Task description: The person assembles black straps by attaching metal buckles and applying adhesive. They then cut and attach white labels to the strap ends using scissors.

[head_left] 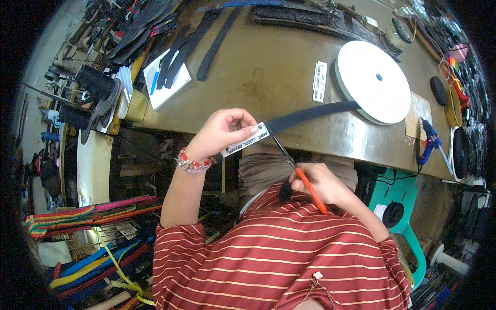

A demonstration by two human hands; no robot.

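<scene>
Left hand (219, 132) pinches the free end of a dark webbing strap (310, 113) with a white label (247, 140) laid on it, held taut off the bench (268, 67) edge. Right hand (320, 183) is closed on orange-handled scissors (297, 170), blades at the strap. Strap runs back to a white spool (373, 80). Looks light, limp and flexible; best gripped close beside the cut, kept tight.

The person wears a dark red shirt (274, 253) with thin cream stripes running across it, its sleeves ending above the elbows. A bracelet (192, 163) of red and clear beads circles the left wrist. A small pink flower charm (318, 276) hangs at the chest.
</scene>
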